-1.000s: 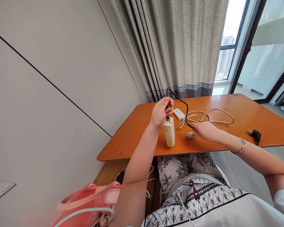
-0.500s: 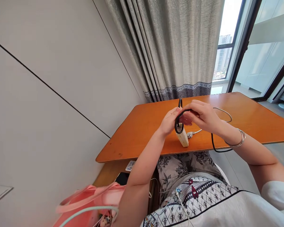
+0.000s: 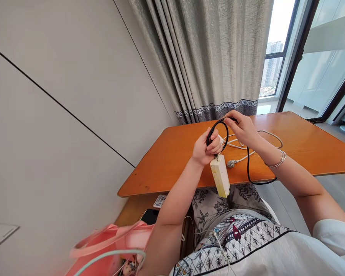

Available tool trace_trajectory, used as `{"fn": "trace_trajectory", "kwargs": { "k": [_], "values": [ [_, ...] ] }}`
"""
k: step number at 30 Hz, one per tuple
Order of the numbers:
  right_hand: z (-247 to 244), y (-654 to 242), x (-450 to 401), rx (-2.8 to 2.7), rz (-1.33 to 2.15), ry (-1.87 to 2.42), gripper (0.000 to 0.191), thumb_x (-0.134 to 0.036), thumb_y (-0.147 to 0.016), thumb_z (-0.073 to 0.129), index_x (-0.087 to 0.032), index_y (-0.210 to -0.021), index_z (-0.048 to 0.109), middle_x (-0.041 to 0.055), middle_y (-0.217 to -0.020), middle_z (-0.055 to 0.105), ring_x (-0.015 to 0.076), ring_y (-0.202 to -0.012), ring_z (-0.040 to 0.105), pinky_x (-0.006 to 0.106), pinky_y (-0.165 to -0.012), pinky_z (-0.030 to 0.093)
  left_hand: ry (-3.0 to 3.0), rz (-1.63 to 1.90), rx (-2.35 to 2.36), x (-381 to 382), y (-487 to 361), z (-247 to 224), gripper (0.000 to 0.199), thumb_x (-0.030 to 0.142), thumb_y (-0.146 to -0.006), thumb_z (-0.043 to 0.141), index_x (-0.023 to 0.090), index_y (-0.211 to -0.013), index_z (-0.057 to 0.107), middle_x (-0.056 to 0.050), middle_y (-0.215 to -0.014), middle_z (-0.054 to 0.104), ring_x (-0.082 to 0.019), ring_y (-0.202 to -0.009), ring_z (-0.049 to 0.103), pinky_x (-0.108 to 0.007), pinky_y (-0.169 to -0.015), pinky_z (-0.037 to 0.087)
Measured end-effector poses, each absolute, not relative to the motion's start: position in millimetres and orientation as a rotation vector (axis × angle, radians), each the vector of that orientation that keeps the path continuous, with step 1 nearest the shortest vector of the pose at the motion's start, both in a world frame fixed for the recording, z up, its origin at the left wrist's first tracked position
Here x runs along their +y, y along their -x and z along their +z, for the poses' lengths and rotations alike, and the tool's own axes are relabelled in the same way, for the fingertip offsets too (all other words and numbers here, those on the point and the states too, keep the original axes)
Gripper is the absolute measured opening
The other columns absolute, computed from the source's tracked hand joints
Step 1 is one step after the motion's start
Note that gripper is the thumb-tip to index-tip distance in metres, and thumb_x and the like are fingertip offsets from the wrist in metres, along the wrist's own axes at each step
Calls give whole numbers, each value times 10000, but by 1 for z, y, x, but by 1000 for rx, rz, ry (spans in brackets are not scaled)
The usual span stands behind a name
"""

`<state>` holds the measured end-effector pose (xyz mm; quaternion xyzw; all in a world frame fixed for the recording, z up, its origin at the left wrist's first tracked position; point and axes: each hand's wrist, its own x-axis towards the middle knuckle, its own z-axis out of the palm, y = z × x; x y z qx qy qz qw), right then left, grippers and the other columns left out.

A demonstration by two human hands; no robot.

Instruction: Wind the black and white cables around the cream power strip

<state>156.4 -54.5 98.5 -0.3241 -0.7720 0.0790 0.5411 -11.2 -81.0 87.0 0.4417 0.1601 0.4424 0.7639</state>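
Note:
My left hand (image 3: 206, 148) is closed round a loop of black cable (image 3: 227, 134) above the front part of the table. Below that fist hangs a cream-white power strip (image 3: 220, 176), tilted, its lower end past the table's front edge. My right hand (image 3: 243, 128) pinches the same cable a little higher and to the right. From there the cable's free length droops over the edge and back up. A white cable (image 3: 271, 133) lies loosely curved on the table behind my hands, with its plug (image 3: 231, 164) just right of the power strip.
The orange-brown wooden table (image 3: 161, 165) reaches to a grey curtain (image 3: 218, 57) and a window. A pink bag (image 3: 126, 237), a black phone (image 3: 150, 217) and a white card-like item (image 3: 160, 201) are at lower left. A white wall (image 3: 60, 153) borders the left.
My left hand has turned and wrapped round the cable loop. The power strip now hangs lower, over the edge. My right hand has moved up and away, drawing the cable out.

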Motion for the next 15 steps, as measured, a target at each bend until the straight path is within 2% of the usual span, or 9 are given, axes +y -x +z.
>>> {"fn": "trace_trajectory", "kwargs": {
  "k": [3, 7, 11, 15],
  "values": [
    [96, -157, -53, -1806, 254, 706, 233, -405, -968, 511, -198, -897, 591, 23, -836, 618, 155, -767, 557, 298, -747, 444, -937, 930, 351, -83, 11, 87, 509, 401, -1057, 131, 203, -618, 296, 88, -373, 149, -60, -277, 110, -160, -340, 207],
    [94, -159, -50, -1716, 511, 609, 224, -425, -948, 556, -202, -933, 568, -24, -770, 564, 86, -551, 508, 228, -537, 411, -874, 941, 374, -85, 9, 89, 483, 475, -1042, 288, 202, -644, 294, 103, -424, 178, -42, -282, 141, -145, -327, 180],
    [92, -162, -48, -1634, 587, 594, 245, -445, -920, 606, -201, -915, 578, -43, -700, 528, 70, -488, 475, 203, -466, 388, -827, 941, 402, -85, 7, 90, 438, 426, -1045, 329, 193, -675, 345, 104, -457, 211, -34, -295, 153, -133, -314, 114],
    [89, -165, -48, -1632, 632, 628, 305, -487, -922, 592, -188, -957, 637, -55, -574, 494, 94, -480, 498, 211, -471, 412, -793, 931, 388, -86, 7, 90, 403, 373, -1050, 332, 187, -697, 386, 106, -467, 192, -33, -306, 158, -129, -332, 118]
  ]
}}
